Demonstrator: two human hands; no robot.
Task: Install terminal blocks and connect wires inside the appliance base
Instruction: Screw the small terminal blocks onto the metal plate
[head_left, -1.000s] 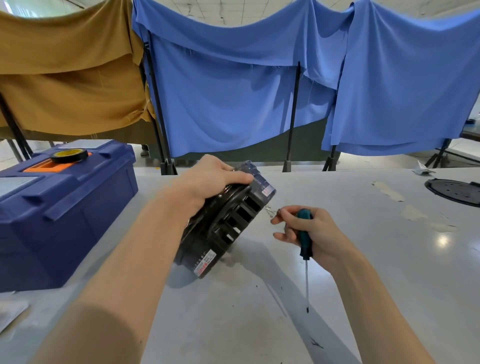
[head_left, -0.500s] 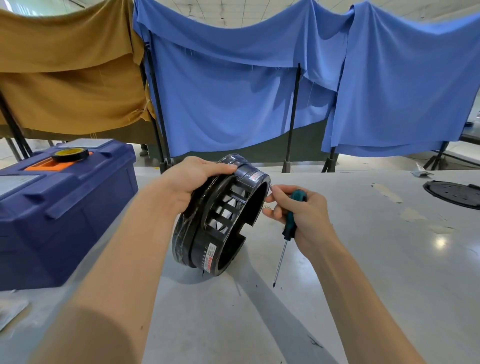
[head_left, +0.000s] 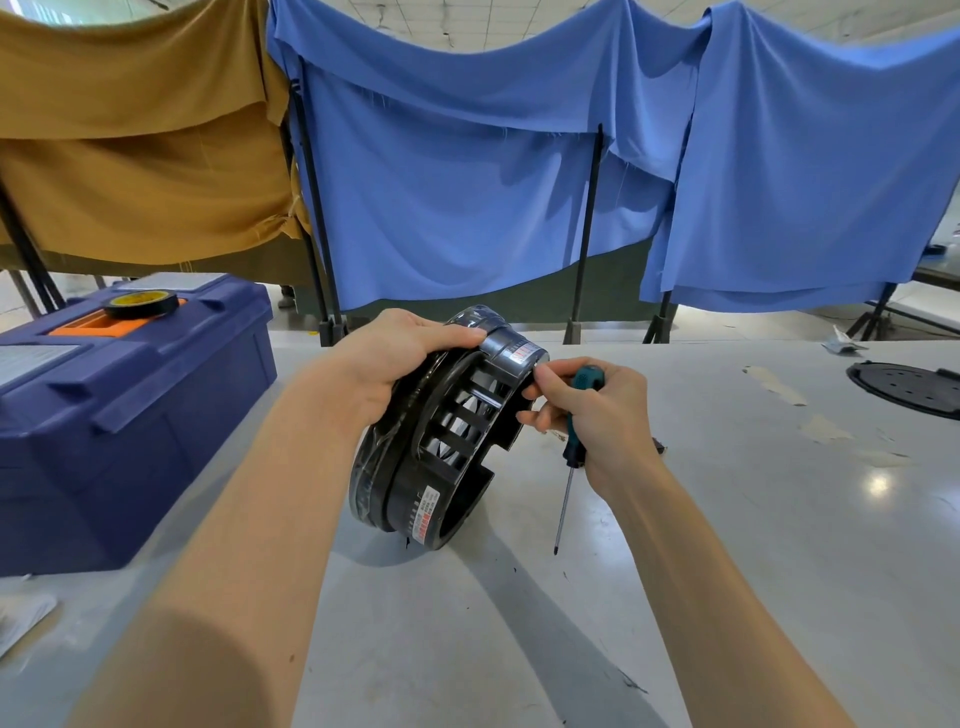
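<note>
Black plastic, ribbed and slotted: the round appliance base (head_left: 431, 447) stands on edge on the grey table (head_left: 727, 545), its lower rim on the surface and its open side turned to the right; the left hand (head_left: 395, 358) grasps its upper rim, fingers curled over the top. The right hand (head_left: 597, 410) is wrapped round a teal-handled screwdriver (head_left: 569, 467), with thumb and forefinger at the base's top edge just beside a small label; whether they pinch anything there is too small to tell. The shaft points down, its tip close to the table. Left of the base sits a dark blue toolbox (head_left: 130, 415) with a tape roll (head_left: 140, 304) on its lid; a black perforated disc (head_left: 909, 387) lies far right; blue cloth (head_left: 467, 182) and tan cloth (head_left: 130, 130) hang behind.
</note>
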